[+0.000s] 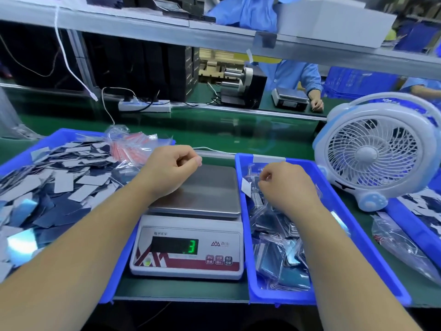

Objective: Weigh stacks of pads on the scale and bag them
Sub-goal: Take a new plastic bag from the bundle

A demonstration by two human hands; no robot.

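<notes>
Two hands: both bare, reaching in from the near edge, one on each side of the scale.
Left hand (171, 163): fingers curled inward with the thumb against the forefinger, above the far left part of the weighing pan; nothing can be made out in its grip.
Right hand (284, 185): fingers curled, pinching a small clear plastic bag (250, 185) whose white corner sticks out to the left, over the far end of the right tray.
Scale: white digital bench scale with a bare steel pan (205, 189), between the two trays; its green display (192, 246) reads 3.
Left tray: blue plastic tray (59, 134) heaped with loose grey and dark blue rectangular pads (62, 182).
Empty bags: bundle of clear bags with red strips (130, 146), at the far right of the left tray.
Right tray: blue plastic tray (358, 235) holding bagged stacks of pads (281, 254).
Fan: white and blue desk fan (377, 151), far right of the right tray.
</notes>
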